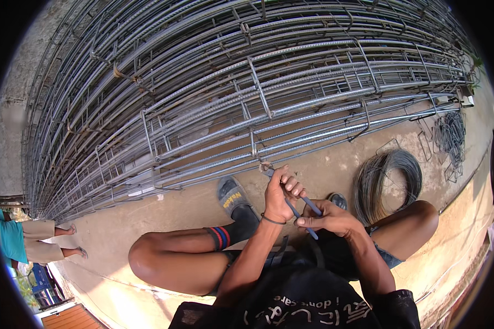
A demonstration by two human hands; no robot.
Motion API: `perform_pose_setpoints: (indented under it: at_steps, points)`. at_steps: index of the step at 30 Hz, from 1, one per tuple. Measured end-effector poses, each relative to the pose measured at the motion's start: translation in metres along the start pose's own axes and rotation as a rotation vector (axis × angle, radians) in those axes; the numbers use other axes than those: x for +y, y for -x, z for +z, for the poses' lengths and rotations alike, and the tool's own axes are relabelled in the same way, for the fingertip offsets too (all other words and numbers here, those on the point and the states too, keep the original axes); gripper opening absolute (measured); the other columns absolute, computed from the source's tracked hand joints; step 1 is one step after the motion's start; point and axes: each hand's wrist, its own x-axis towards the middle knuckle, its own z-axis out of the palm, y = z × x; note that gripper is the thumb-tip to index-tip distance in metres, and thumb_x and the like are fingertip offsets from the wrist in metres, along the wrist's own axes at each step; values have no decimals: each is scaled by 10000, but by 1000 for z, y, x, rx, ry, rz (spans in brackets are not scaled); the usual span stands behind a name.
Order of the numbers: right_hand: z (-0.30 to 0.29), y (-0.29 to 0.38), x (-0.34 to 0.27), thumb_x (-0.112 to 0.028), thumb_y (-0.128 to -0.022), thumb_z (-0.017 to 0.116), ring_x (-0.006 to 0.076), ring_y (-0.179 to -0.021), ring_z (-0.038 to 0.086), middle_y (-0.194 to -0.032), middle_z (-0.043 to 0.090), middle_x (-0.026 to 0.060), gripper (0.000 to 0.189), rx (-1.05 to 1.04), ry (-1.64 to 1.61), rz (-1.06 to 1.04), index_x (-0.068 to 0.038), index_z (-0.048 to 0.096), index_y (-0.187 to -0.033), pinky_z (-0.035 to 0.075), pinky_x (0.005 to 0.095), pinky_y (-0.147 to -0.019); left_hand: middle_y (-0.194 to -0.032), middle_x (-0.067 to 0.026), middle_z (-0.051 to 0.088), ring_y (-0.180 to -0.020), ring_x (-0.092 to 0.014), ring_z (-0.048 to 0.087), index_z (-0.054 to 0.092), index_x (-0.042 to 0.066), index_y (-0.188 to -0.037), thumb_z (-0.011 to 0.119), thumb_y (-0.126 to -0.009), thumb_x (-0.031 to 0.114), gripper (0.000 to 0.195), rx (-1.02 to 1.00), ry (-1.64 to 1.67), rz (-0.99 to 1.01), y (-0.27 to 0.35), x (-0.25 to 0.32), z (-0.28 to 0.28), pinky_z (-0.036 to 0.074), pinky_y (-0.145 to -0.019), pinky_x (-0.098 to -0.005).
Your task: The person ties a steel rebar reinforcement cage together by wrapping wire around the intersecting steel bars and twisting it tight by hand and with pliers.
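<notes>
A pair of end-cutting nippers (pixel 267 169) with blue-grey handles has its jaws at the lower edge of a rebar cage (pixel 253 144), beside the foot of a stirrup. My left hand (pixel 282 197) is wrapped around the tool near its head, a dark band on the wrist. Lower down, my right hand (pixel 327 218) grips the handle ends, which stand apart. Whether wire is between the jaws is too small to tell. More long cages of ribbed steel bars (pixel 214 82) are stacked behind, tied with wire and stirrups.
A coil of thin tie wire (pixel 409 164) lies on the concrete floor (pixel 181 209) at right. Beyond it is a heap of bent wire stirrups (pixel 450 133). My sandalled foot (pixel 232 195) is close to the cage. At far left stands a person in a teal shirt (pixel 12 236).
</notes>
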Motion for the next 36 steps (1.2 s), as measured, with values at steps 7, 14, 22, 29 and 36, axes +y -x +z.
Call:
perform_pose_setpoints:
  at_steps: [7, 14, 22, 29, 36]
  points:
    - [31, -11, 23, -84, -875, 635, 126, -534, 431, -658, 461, 17, 142, -214, -1021, 123, -107, 495, -880, 370, 281, -495, -531, 22, 424, -497, -154, 454, 440, 161, -686, 618, -858, 302, 286, -181, 36, -91, -3, 5, -24, 426, -564, -332]
    - [47, -12, 14, -52, -696, 634, 435, -721, 612, -744, 598, 234, 254, 536, 471, -145, -36, 543, -933, 488, 492, -671, -866, -111, 629, -798, -249, 632, 541, 29, -1095, 614, -852, 281, 357, -77, -294, 203, 0, -3, -7, 504, -689, -365]
    - [58, -9, 8, -140, -683, 732, 390, -723, 613, -876, 591, 212, 419, 705, 639, -171, -43, 503, -1020, 493, 452, -635, -622, -30, 501, -562, -198, 528, 505, 107, -773, 660, -833, 311, 263, 171, -260, 146, -5, -8, 2, 457, -588, -377]
    - [15, 5, -1, -15, -819, 675, 251, -833, 655, -960, 628, 206, 520, 164, -546, -25, -49, 316, -1194, 565, 370, -714, -536, 14, 371, -490, -159, 441, 397, 141, -662, 637, -852, 318, 354, -102, 31, -93, 8, 0, -1, 421, -532, -349]
    - [39, -25, 51, -226, -905, 574, 354, -804, 661, -972, 609, 250, 371, -186, -1026, -65, 25, 444, -1145, 586, 518, -683, -619, -24, 547, -506, -149, 558, 544, 104, -771, 644, -839, 356, 280, 10, -175, 51, 13, 2, -13, 436, -446, -261]
